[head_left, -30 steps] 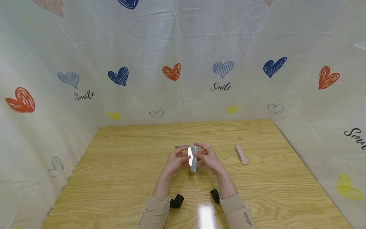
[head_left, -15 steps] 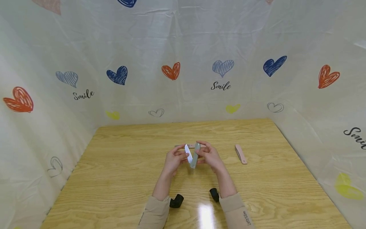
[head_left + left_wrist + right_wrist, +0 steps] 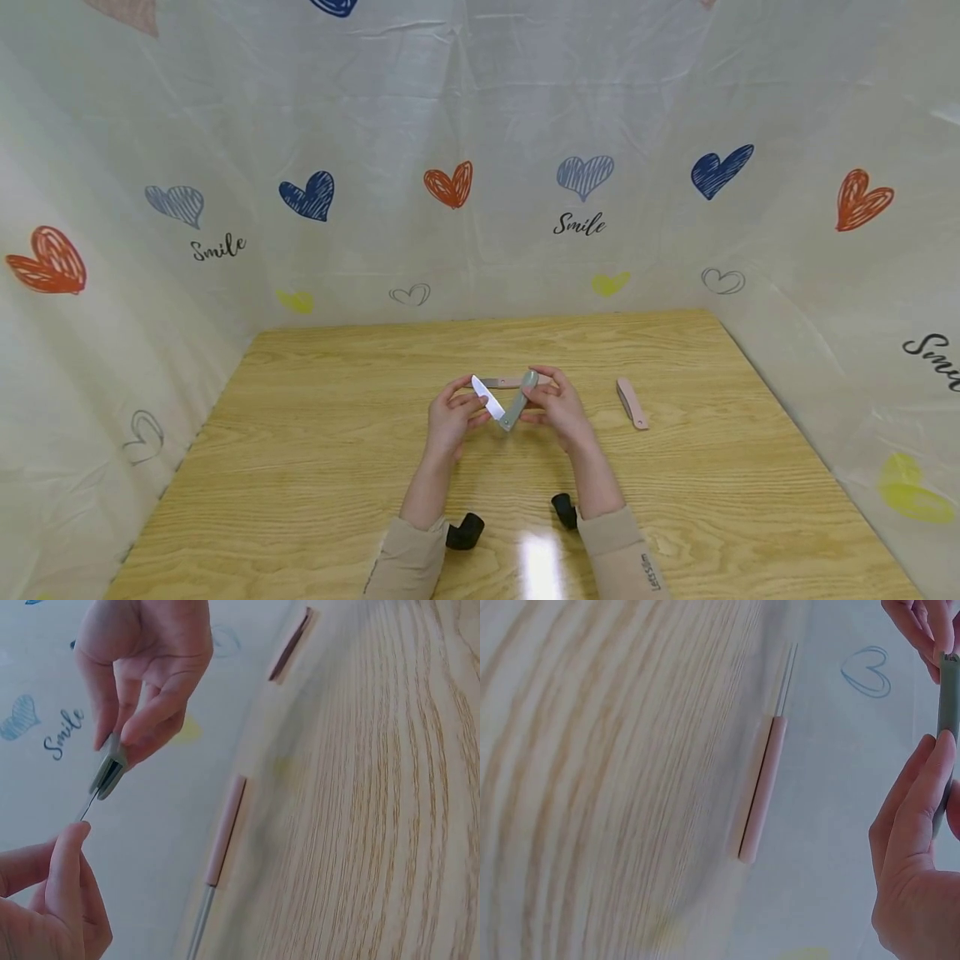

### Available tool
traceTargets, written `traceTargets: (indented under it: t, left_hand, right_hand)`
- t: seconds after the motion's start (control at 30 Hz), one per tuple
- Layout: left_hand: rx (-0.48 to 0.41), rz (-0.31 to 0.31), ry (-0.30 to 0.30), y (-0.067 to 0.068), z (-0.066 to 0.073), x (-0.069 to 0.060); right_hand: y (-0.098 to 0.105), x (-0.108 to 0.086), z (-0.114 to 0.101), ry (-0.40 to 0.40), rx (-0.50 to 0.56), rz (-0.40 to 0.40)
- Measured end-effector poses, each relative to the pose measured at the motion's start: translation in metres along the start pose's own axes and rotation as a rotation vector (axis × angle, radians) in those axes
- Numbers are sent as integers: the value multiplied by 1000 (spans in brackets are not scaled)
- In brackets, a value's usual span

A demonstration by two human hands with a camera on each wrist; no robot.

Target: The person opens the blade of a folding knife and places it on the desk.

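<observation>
Fingers of the left hand (image 3: 452, 417) are pinching the bright metal blade of a grey-green-handled folding knife (image 3: 517, 408); fingers of the right hand (image 3: 562, 408) are gripping its smooth handle. The knife is being held between both hands above the wood-grain table (image 3: 315, 433), half unfolded, blade and handle forming a V with the pivot towards the person. Behind it, a pink-handled knife (image 3: 510, 382) is lying crosswise with its metal blade out, pointing left; the right hand is covering part of the handle. To the right of that hand, a folded pink knife (image 3: 632, 403) is lying at a slant. Both forearms are wearing beige sleeves (image 3: 408, 554). A white heart-printed sheet (image 3: 517, 100) is hanging behind the table.
</observation>
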State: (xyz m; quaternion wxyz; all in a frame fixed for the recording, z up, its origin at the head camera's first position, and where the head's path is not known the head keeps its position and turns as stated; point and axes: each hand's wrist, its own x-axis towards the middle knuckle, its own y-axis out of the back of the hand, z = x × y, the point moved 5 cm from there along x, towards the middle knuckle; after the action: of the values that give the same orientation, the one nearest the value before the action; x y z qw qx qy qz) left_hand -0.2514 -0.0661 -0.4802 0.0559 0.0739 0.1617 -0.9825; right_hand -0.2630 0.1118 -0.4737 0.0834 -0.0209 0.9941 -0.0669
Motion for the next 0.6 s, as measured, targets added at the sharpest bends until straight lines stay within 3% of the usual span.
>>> traceTargets:
  t: [0.6]
  left_hand:
    - [-166,137,-26,3,-4,-6]
  right_hand:
    - [2,-3,5,-5,203,66]
